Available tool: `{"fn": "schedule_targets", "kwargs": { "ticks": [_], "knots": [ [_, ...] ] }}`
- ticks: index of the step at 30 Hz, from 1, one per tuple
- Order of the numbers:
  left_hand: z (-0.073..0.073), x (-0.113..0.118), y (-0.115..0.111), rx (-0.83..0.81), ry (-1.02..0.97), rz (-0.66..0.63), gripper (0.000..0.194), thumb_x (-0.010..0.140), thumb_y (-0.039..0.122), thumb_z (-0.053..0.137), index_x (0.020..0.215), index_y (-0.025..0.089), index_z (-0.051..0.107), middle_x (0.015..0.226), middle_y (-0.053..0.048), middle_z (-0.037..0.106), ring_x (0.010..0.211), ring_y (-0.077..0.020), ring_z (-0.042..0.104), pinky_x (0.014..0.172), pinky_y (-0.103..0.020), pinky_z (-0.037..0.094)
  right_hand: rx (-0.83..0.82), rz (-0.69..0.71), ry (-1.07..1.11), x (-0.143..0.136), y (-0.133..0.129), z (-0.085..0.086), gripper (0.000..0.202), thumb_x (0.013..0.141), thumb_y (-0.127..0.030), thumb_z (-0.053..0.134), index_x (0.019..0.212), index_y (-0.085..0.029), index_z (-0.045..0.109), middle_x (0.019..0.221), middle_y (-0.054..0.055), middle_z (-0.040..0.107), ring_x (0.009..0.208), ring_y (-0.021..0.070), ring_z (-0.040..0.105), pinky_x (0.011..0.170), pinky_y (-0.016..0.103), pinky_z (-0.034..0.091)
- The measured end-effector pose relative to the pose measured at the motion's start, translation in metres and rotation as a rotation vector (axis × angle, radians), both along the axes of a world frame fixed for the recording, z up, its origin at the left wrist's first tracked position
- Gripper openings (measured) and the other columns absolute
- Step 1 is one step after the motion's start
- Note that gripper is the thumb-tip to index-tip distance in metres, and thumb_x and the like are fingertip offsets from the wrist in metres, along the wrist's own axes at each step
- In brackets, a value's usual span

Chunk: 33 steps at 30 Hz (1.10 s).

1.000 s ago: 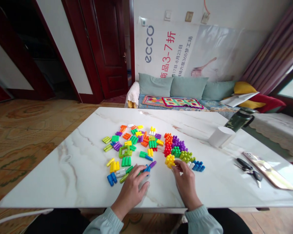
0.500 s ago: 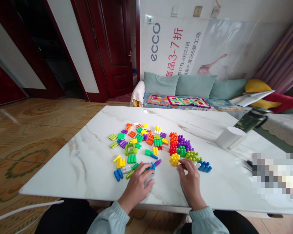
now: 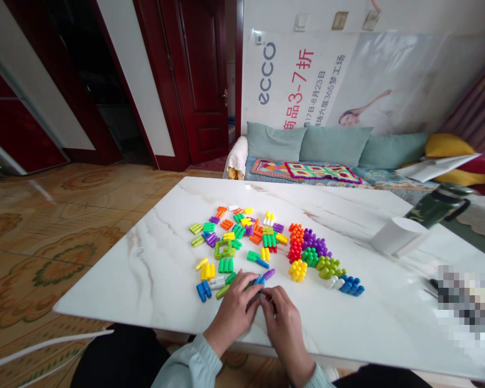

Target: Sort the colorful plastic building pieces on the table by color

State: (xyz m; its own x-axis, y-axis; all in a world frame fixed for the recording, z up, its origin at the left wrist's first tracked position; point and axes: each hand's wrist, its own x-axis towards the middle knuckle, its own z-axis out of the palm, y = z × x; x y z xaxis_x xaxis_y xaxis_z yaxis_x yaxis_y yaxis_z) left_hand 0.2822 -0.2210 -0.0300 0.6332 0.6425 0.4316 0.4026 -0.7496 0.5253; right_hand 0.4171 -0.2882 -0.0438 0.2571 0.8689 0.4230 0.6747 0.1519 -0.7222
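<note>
My left hand (image 3: 239,302) is closed around a blue toy building block (image 3: 260,280) low over the table, its fingers partly covering it. My right hand (image 3: 282,318) has its fingertips pinched together against the left fingertips, just below that block; what they hold is hidden. A purple block (image 3: 269,274) lies just beyond the fingers. Left of my left hand lie a lime block (image 3: 222,292), a grey-white block (image 3: 217,283) and a blue block (image 3: 204,291). The yellow block cluster (image 3: 298,270) stands on the table beyond my right hand.
Loose blocks in mixed colours, among them a green block (image 3: 226,265), spread over the table's (image 3: 117,280) middle. Colour-sorted groups, such as purple blocks (image 3: 316,243), stand to the right. Farther right are a white cylinder (image 3: 400,235) and a camouflage flask (image 3: 438,205).
My right hand has left the yellow cluster and moved left to meet my left hand at the blue block. The view has shifted slightly, moving the scene rightward.
</note>
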Motion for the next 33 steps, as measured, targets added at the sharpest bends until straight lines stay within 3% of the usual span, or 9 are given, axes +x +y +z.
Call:
{"fn": "schedule_targets", "kwargs": {
  "ticks": [5, 9, 16, 20, 25, 33],
  "knots": [
    [-0.003, 0.0, 0.0, 0.007, 0.002, 0.005, 0.042, 0.084, 0.001, 0.051, 0.117, 0.025, 0.063, 0.125, -0.007, 0.06, 0.12, -0.0228, 0.054, 0.114, -0.057, 0.031, -0.062, -0.006, -0.062, 0.004, 0.001, -0.001, 0.018, 0.092, -0.018, 0.045, 0.093, -0.02, 0.063, 0.084, 0.003, 0.062, 0.072, 0.0158, 0.064, 0.067, 0.025, 0.049],
    [-0.004, 0.002, 0.003, 0.013, 0.026, 0.018, 0.045, 0.084, 0.001, 0.051, 0.122, 0.024, 0.06, 0.129, -0.007, 0.06, 0.121, -0.0233, 0.055, 0.114, -0.057, 0.032, -0.22, -0.044, -0.179, 0.007, 0.01, 0.007, 0.016, 0.088, -0.014, 0.049, 0.096, -0.019, 0.062, 0.088, 0.004, 0.064, 0.074, 0.0173, 0.065, 0.065, 0.026, 0.047],
    [-0.01, 0.011, 0.041, 0.053, 0.018, 0.05, 0.042, 0.087, 0.0, 0.049, 0.12, 0.021, 0.062, 0.127, -0.009, 0.062, 0.119, -0.0232, 0.056, 0.113, -0.054, 0.034, -0.37, -0.104, -0.344, 0.002, 0.047, 0.022, 0.019, 0.09, -0.017, 0.049, 0.102, -0.019, 0.064, 0.098, 0.005, 0.069, 0.076, 0.0172, 0.067, 0.061, 0.025, 0.041],
    [-0.01, 0.017, 0.064, 0.084, 0.013, 0.042, 0.039, 0.088, 0.002, 0.05, 0.119, 0.021, 0.063, 0.123, -0.01, 0.063, 0.115, -0.0241, 0.058, 0.11, -0.054, 0.036, -0.36, -0.155, -0.362, 0.002, 0.065, 0.018, 0.02, 0.091, -0.018, 0.049, 0.102, -0.021, 0.065, 0.099, 0.004, 0.069, 0.071, 0.0158, 0.066, 0.057, 0.024, 0.036],
    [-0.006, 0.023, 0.075, 0.097, -0.002, 0.031, 0.039, 0.086, 0.002, 0.051, 0.117, 0.021, 0.064, 0.12, -0.01, 0.064, 0.112, -0.0248, 0.058, 0.104, -0.049, 0.044, -0.253, -0.172, -0.272, 0.006, 0.077, 0.009, 0.02, 0.092, -0.021, 0.046, 0.095, -0.021, 0.065, 0.093, 0.003, 0.068, 0.071, 0.0143, 0.064, 0.058, 0.024, 0.036],
    [-0.008, 0.032, 0.097, 0.101, -0.005, 0.053, 0.036, 0.087, 0.004, 0.051, 0.115, 0.02, 0.066, 0.116, -0.01, 0.065, 0.109, -0.0243, 0.058, 0.098, -0.043, 0.048, -0.294, -0.244, -0.289, 0.011, 0.1, 0.015, 0.018, 0.089, -0.019, 0.047, 0.093, -0.019, 0.065, 0.093, 0.004, 0.068, 0.072, 0.0148, 0.063, 0.057, 0.024, 0.033]
  ]
}}
